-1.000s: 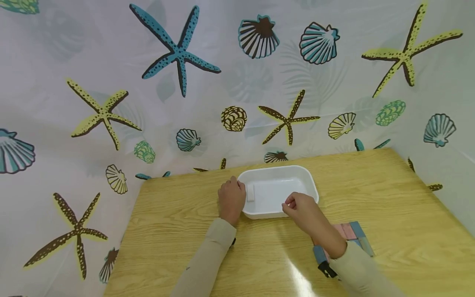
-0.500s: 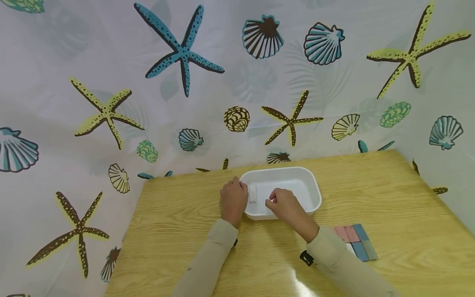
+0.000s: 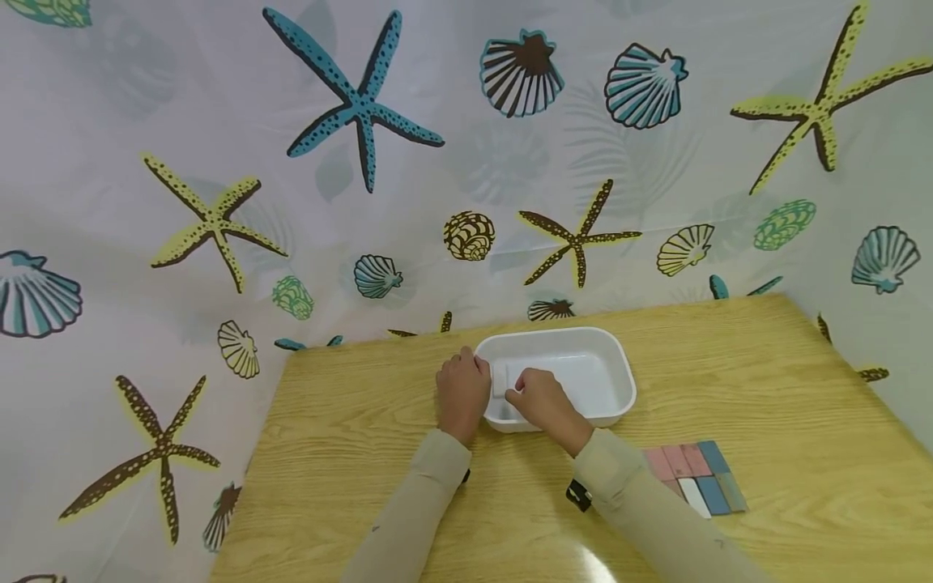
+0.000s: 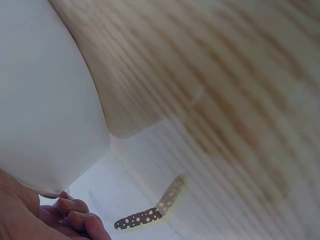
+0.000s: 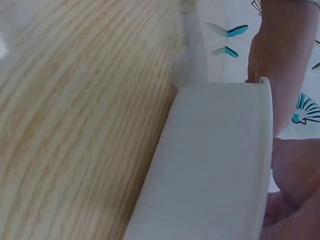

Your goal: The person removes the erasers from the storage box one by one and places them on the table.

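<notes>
A white tray (image 3: 583,417) with rounded corners sits on the wooden table. My left hand (image 3: 462,395) grips its left rim, with fingers curled at the edge; part of that hand (image 4: 55,217) also shows in the left wrist view. A small white block (image 3: 499,379) rests inside the tray along its left end. Over the tray's front left part is my right hand (image 3: 543,402), its fingers curled and close to the block. Whether it pinches anything is hidden against the white tray. In the right wrist view, the right hand (image 5: 297,195) is beside the tray's rim.
Flat pink, blue, greyish and white pieces (image 3: 714,494) lie together on the table (image 3: 350,453), right of the tray and partly behind the right sleeve. A cloth (image 3: 408,210) printed with starfish and shells hangs behind and at the sides.
My right hand has moved left over the tray, toward the white block, uncovering more of the flat pieces. My left hand stays at the left rim. The head view has shifted slightly.
</notes>
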Tool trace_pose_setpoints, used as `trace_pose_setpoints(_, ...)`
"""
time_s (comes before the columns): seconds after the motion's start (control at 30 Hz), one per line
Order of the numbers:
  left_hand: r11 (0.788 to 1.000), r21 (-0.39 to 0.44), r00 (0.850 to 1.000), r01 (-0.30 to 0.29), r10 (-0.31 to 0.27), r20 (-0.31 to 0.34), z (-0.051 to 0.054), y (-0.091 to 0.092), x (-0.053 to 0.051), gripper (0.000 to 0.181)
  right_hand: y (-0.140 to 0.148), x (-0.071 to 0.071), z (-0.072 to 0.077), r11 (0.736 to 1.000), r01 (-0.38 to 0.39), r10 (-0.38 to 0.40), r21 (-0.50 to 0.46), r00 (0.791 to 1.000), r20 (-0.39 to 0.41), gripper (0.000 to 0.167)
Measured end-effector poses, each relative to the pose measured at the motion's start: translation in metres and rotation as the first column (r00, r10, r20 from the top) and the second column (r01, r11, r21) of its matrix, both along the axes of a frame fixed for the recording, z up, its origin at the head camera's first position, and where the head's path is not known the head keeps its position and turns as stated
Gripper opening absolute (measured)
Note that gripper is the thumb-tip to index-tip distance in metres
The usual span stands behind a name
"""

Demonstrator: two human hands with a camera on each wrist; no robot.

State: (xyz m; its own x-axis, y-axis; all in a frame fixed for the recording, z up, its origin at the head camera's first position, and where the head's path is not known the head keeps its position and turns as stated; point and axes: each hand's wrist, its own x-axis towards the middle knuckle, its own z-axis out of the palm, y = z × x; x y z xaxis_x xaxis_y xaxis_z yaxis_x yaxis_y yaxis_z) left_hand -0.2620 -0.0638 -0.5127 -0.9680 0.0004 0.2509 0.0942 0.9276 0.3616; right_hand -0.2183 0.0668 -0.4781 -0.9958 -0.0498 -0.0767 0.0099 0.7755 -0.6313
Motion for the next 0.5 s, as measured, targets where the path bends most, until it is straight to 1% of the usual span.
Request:
trace_pose_setpoints(0.07,1.000,0.000,1.000,-0.002,0.002,-0.008,-0.001,0.001,0.000,0.024,-0.002,-0.003,-0.002,1.000,-0.001,0.001,0.003,1.000,0.007,0.018)
trace_pose_setpoints(0.13,1.000,0.003,1.000,-0.001,0.001,-0.007,0.000,0.001,0.000,0.024,-0.004,-0.005,-0.003,1.000,0.004,-0.004,-0.007,1.000,0.031,0.019)
trace_pose_setpoints(0.27,1.000,0.010,1.000,0.006,-0.006,-0.001,0.001,0.002,0.002,0.025,-0.008,-0.010,-0.008,1.000,0.026,-0.025,-0.014,0.996,0.084,0.031)
trace_pose_setpoints(0.33,1.000,0.014,1.000,0.012,-0.012,-0.004,0.002,0.002,0.003,0.025,-0.011,-0.013,-0.011,0.999,0.032,-0.031,-0.005,0.995,0.096,0.034)
trace_pose_setpoints(0.37,1.000,0.015,1.000,0.016,-0.015,-0.005,0.002,0.002,0.003,0.025,-0.012,-0.014,-0.012,0.999,0.036,-0.035,-0.001,0.994,0.102,0.034)
trace_pose_setpoints(0.5,1.000,0.006,1.000,0.016,-0.016,-0.023,0.002,0.000,0.001,0.025,-0.016,-0.018,-0.013,0.999,0.035,-0.036,0.012,0.995,0.094,0.025)
